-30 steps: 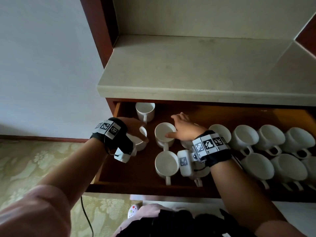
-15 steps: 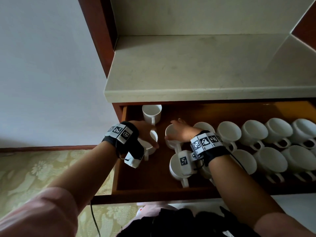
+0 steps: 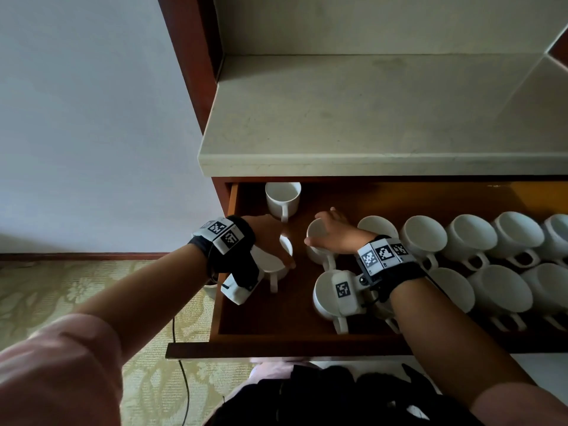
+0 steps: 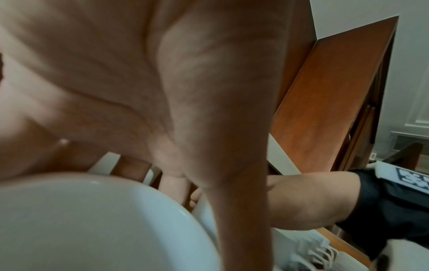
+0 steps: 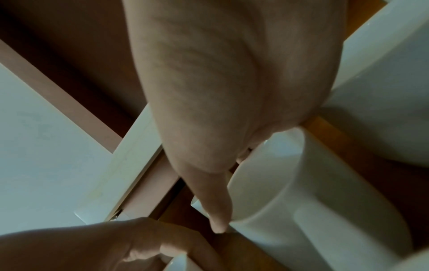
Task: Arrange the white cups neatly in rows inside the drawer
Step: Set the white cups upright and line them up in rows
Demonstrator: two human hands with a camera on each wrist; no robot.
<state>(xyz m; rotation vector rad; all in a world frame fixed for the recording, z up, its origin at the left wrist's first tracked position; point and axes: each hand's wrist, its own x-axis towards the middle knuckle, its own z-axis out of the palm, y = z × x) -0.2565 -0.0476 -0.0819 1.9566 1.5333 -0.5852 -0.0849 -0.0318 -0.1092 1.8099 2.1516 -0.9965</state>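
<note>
Bare floor of the drawer (image 3: 267, 318) is seen at front left, bounded by its left wall and front rail. The right half is blocked by two packed rows of cups (image 3: 470, 238). Access to the back is overhung by the stone ledge (image 3: 368, 161); one lone cup (image 3: 282, 199) stands at back left.

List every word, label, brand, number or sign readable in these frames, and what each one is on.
No readable words, brands or numbers anywhere.
Left wrist band: black-and-white square code markers, patterns only, no letters.
Right wrist band: the same kind of markers, no letters.
Right wrist camera housing: one square code marker, no text.
White cups: plain, no print visible.
Drawer and countertop: no labels visible.
</note>
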